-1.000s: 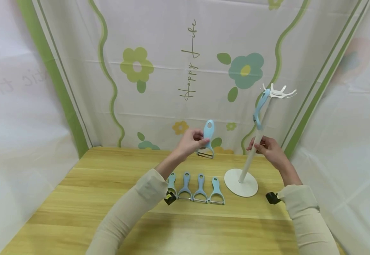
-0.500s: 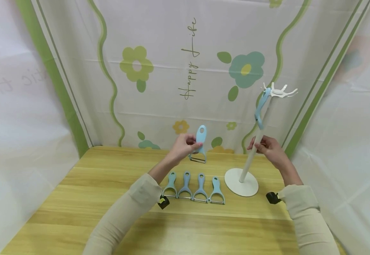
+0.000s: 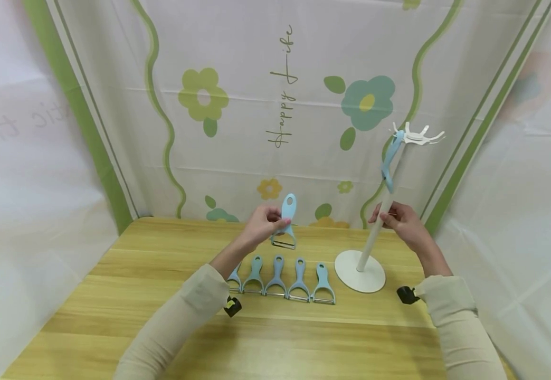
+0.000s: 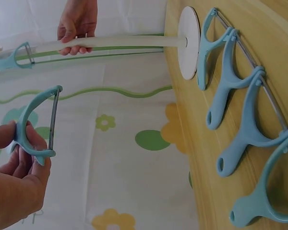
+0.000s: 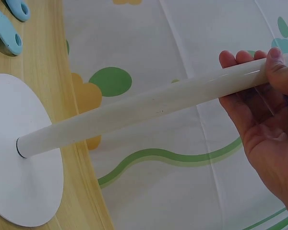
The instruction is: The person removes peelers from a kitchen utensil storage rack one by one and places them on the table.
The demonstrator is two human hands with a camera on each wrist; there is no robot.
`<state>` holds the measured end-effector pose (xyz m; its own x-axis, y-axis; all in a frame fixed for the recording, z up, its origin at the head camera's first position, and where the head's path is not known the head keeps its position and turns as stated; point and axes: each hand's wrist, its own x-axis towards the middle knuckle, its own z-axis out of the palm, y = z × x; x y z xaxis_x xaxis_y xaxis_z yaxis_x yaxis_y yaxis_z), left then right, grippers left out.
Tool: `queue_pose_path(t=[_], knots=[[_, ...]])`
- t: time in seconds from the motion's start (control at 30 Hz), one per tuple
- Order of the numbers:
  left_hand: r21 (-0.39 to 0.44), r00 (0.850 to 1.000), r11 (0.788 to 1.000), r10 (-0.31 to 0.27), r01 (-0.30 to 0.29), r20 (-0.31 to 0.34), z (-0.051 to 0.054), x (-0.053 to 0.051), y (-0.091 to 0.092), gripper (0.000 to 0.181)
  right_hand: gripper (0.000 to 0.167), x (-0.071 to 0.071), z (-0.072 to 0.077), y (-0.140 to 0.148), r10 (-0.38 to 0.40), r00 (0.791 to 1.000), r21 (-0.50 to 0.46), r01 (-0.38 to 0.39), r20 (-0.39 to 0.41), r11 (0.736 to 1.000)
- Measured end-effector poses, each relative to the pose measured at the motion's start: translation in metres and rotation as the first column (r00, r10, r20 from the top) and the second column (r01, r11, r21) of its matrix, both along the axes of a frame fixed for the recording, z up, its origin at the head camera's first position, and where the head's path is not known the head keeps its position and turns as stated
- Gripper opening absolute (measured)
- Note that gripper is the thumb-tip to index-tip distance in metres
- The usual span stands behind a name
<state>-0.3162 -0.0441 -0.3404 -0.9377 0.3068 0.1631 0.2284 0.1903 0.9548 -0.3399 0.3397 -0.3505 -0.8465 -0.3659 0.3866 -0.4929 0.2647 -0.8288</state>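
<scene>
In the head view my left hand pinches a light blue Y-shaped peeler by its handle, held above the table with its blade down. My right hand grips the pole of a white stand, its fingers curled around the shaft in the right wrist view. One blue peeler hangs from a hook at the stand's top. A row of several blue and green peelers lies on the table below my left hand, handles pointing away. My left forearm partly covers the leftmost peeler.
The stand's round white base rests on the wooden table, right of the row. White hooks fan out at its top. A flower-printed curtain hangs behind the table, with more cloth at both sides.
My left hand has moved left and slightly down with the peeler, away from the stand. The leftmost peeler on the table now shows beside my forearm. My right hand has stayed on the pole.
</scene>
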Motion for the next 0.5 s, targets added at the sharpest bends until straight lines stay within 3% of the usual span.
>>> queue_pose_path(t=[0.5], knots=[[-0.039, 0.999, 0.998, 0.042, -0.043, -0.021, -0.023, 0.001, -0.024, 0.014, 0.025, -0.002, -0.002, 0.001, 0.005, 1.0, -0.012, -0.005, -0.006, 1.0]])
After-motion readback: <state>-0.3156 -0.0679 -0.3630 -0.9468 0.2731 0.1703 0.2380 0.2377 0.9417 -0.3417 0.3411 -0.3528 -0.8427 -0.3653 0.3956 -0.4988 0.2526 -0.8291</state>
